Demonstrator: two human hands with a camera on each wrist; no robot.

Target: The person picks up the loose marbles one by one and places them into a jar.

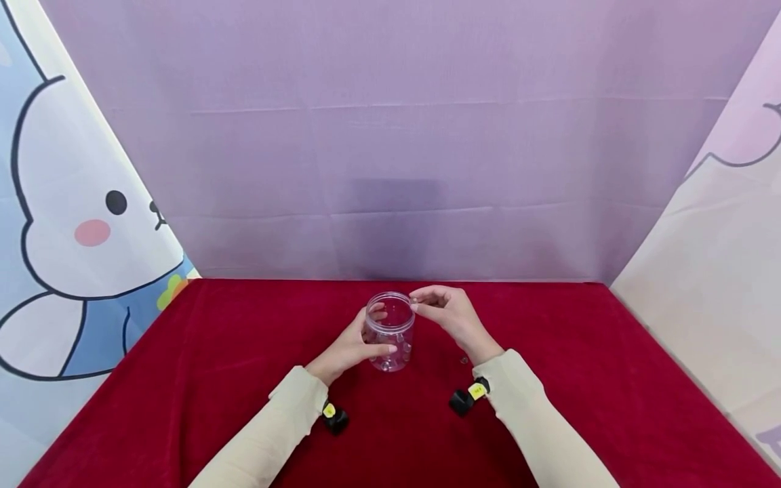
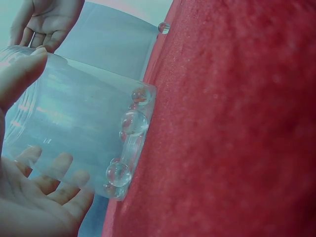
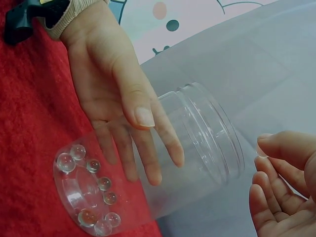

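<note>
A clear plastic jar (image 1: 391,339) without a lid stands upright, its base at the red cloth. My left hand (image 1: 348,349) holds it round the side, thumb in front and fingers behind. Several clear glass marbles (image 3: 104,184) lie on the jar's bottom, around its raised centre. Beside the jar's open rim, my right hand (image 1: 453,315) pinches one clear marble (image 3: 262,150) between thumb and index finger. The marble is partly hidden by the fingertips. Another clear marble (image 1: 464,360) lies loose on the cloth, to the right of the jar, below my right wrist.
A red cloth (image 1: 244,352) covers the table. A pale purple curtain (image 1: 390,149) hangs behind it. Printed panels with cartoon figures (image 1: 91,183) close off the left and right sides. Small black cameras (image 1: 461,402) are strapped to both wrists.
</note>
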